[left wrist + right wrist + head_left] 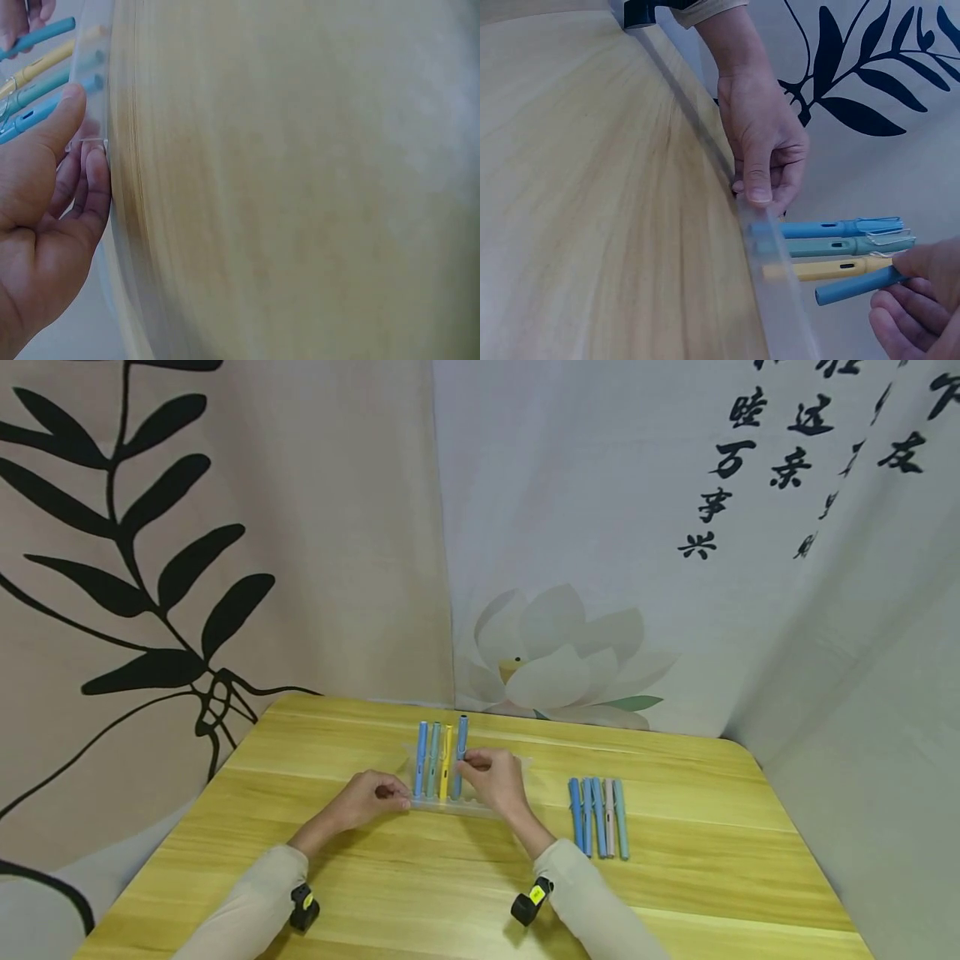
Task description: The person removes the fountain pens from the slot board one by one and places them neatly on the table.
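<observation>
A clear plastic pen stand [465,810] sits on the table toward its far side. Upright in it are a blue pen [421,760], a green pen [432,764] and a yellow pen [446,764]. My left hand [372,798] pinches the stand's left end, thumb on one side and curled fingers on the other. Between thumb and fingers, my right hand [497,779] holds a darker blue pen [462,737] upright beside the yellow one. The right wrist view shows that pen's lower end [840,291] outside the strip where the other three pens' ends sit.
To the right of the stand, several pens lie side by side on the wooden table [697,852]: blue ones [587,817], a pinkish one [610,818] and a green one [621,820]. A printed curtain [360,543] hangs behind the table's far edge.
</observation>
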A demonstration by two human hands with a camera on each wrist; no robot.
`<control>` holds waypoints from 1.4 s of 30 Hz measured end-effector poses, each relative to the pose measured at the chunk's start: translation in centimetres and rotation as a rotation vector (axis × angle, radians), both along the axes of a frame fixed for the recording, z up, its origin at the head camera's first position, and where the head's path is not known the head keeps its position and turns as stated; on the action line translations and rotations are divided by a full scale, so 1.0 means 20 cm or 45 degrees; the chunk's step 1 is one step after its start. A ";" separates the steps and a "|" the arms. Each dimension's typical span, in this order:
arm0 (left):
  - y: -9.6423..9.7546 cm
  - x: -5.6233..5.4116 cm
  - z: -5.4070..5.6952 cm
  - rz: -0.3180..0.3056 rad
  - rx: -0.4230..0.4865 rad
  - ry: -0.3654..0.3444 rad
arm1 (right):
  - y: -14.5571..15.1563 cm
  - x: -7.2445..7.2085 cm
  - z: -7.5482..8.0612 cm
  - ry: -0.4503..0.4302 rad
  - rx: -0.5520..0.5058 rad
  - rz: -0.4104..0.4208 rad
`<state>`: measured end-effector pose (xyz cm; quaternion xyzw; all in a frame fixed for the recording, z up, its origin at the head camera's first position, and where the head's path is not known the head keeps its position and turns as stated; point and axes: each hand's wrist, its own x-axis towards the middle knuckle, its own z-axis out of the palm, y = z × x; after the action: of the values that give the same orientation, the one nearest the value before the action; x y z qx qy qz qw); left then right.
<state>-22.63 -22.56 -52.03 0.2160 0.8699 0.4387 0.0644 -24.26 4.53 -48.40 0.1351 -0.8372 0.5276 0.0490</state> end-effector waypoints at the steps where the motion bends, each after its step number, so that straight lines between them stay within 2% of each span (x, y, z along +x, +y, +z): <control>1: 0.00 0.00 0.00 0.000 -0.001 -0.001 | 0.01 0.00 0.01 0.003 -0.003 0.004; 12: 0.00 0.00 -0.01 -0.015 -0.001 0.006 | 0.10 0.04 0.06 0.041 -0.022 0.011; 21: 0.00 0.00 0.00 -0.008 -0.002 0.012 | 0.20 0.07 0.08 0.034 -0.012 -0.030; 34: -0.01 -0.01 -0.01 -0.016 -0.012 0.031 | 0.37 0.13 0.09 0.053 -0.080 -0.103; 42: 0.00 -0.02 -0.02 -0.008 -0.018 0.001 | 0.48 0.15 0.10 0.048 -0.069 -0.150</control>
<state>-23.01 -22.60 -52.44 0.2184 0.8725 0.4321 0.0667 -21.31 14.20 -46.35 0.0942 -0.8280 0.5438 0.0993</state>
